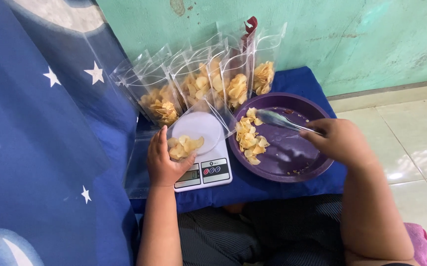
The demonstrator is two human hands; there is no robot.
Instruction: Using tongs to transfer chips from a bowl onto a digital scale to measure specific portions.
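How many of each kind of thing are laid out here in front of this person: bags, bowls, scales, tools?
Filled clear bags standing along the wall: at least 5; they overlap, so the exact number is unclear
Clear bag on the scale, held by the left hand: 1
White kitchen scale: 1
Purple bowl: 1
Metal tongs, held by the right hand: 1
Total: at least 9

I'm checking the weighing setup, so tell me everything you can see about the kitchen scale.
The kitchen scale is small, white and looks plastic, with a round platform and a front panel holding a grey display and coloured buttons. It sits flat on the blue cushion. A clear pouch holding chips rests on it, steadied by the left hand.
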